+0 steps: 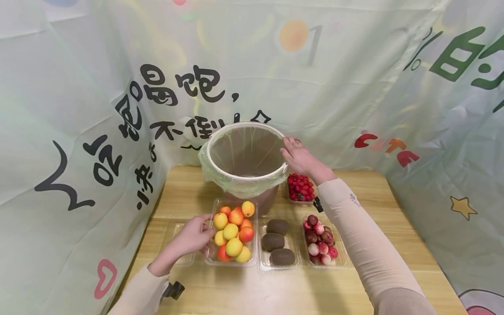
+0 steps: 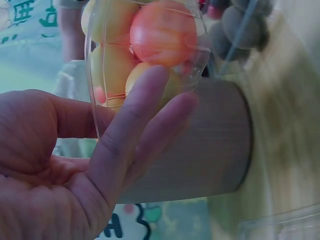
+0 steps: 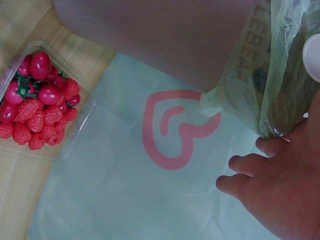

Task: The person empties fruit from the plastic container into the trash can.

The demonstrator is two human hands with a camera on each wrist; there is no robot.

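My left hand [image 1: 193,236] grips the left side of a clear plastic box [image 2: 92,70] piled with yellow and orange-red round fruit [image 1: 234,247]. In the left wrist view the thumb and fingers meet the box's wall, and the box is held up off the table in front of the bin. At the back stands a brown trash bin [image 1: 267,199], lined with a pale green bag [image 1: 244,188] under a white ring [image 1: 252,178]. On the bin's right rim rests my right hand [image 1: 301,158], thumb over the edge and other fingers outside against the bag.
A box of brown kiwis [image 1: 273,241] sits right of the fruit box, then a box of dark-red and pink round fruit [image 1: 320,243]. Raspberries and cherry tomatoes [image 3: 42,107] fill a box beside the bin. A clear tray [image 1: 185,260] lies left. Printed cloth [image 1: 334,87] encloses the table.
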